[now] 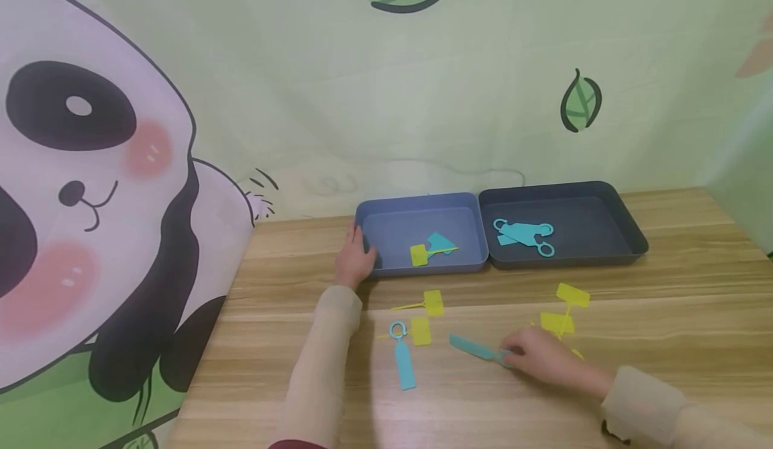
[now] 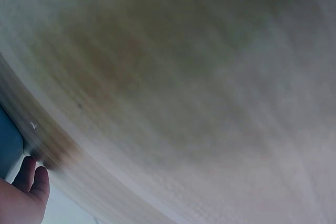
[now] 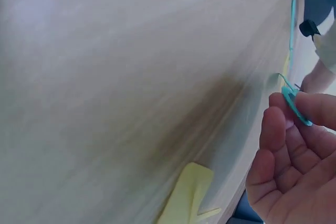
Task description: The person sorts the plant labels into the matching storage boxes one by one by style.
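Turquoise tag: lower centre — right fingers pinch its ring; keep level.
Blue tray: left fingers grip it — steady.

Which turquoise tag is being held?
The tag pinched by its ring in the right hand; the other turquoise tags lie on the table or in the trays.

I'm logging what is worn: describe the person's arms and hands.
The left hand and right hand are bare, without gloves. The left sleeve and right sleeve are pale beige and long, ending at the wrists. A small dark item, too unclear to name, shows by the right sleeve. Dark red material shows at the left sleeve's lower end.
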Motion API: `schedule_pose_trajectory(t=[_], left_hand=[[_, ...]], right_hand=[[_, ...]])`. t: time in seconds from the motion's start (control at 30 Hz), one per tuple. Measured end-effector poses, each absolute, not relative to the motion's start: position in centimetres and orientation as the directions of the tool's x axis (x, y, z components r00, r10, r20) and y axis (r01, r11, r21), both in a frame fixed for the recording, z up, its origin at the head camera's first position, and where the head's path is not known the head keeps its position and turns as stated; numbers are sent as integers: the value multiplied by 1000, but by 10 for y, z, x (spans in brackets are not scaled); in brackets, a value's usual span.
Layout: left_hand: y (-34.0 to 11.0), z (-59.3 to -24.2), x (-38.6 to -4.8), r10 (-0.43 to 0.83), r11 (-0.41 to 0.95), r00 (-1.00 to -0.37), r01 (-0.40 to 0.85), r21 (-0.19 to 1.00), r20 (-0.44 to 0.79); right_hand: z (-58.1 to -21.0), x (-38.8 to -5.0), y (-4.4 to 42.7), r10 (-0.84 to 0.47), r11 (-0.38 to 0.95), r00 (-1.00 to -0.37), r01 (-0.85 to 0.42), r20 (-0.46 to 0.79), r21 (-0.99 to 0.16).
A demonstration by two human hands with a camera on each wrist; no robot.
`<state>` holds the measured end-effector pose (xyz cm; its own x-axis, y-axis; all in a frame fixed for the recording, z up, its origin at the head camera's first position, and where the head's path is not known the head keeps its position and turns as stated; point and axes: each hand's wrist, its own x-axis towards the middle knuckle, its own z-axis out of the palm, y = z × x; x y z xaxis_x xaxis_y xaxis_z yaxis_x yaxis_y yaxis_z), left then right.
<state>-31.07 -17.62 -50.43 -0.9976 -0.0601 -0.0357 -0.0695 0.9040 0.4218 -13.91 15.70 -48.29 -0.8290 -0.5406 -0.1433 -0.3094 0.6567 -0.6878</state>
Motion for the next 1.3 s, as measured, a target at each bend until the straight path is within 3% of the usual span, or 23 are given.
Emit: schedule_pose_trajectory(t=[0.37, 0.67, 1.3], left_hand=[[-176, -505, -310, -65, 902, -997, -75, 426, -39], [-176, -503, -309, -67, 902, -997, -80, 425, -47], [-176, -505, -311, -68, 900, -997, -81, 427, -47]], right_hand=[[-478, -147, 162, -540, 529, -808, -108, -236, -842], [-470, -156, 167, -517, 448, -801, 47, -302, -893], [-445, -189, 183, -340, 366, -885, 188, -320, -911]])
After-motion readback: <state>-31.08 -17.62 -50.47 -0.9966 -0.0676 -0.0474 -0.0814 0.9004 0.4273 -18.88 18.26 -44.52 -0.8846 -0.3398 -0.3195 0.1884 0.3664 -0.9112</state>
